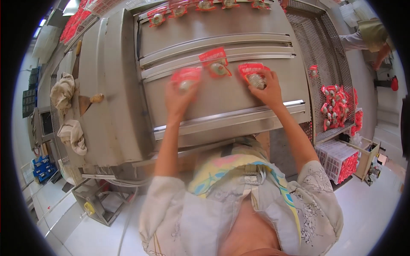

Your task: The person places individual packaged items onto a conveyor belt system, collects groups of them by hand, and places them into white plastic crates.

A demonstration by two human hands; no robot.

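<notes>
My left hand (182, 99), blurred by motion, grips a red-and-clear plastic packet (186, 76) with a pale egg-shaped item inside. My right hand (268, 88) has its fingers around another such packet (253, 73) over the steel work plate (221, 92). Between the two hands a third packet (218, 68) lies with its red printed end across a metal sealing bar (179, 68). Closer to my body runs a second bar (230, 118). Along the plate's far edge several more packets (204, 4) lie in a row.
On the right a perforated metal tray (307, 35) holds a heap of packets (334, 105). White crates (336, 160) of red packets stand below it. A raised steel housing (110, 96), cloths (72, 136) and a wooden-handled scraper (96, 98) are at left. Another person (371, 35) stands at upper right.
</notes>
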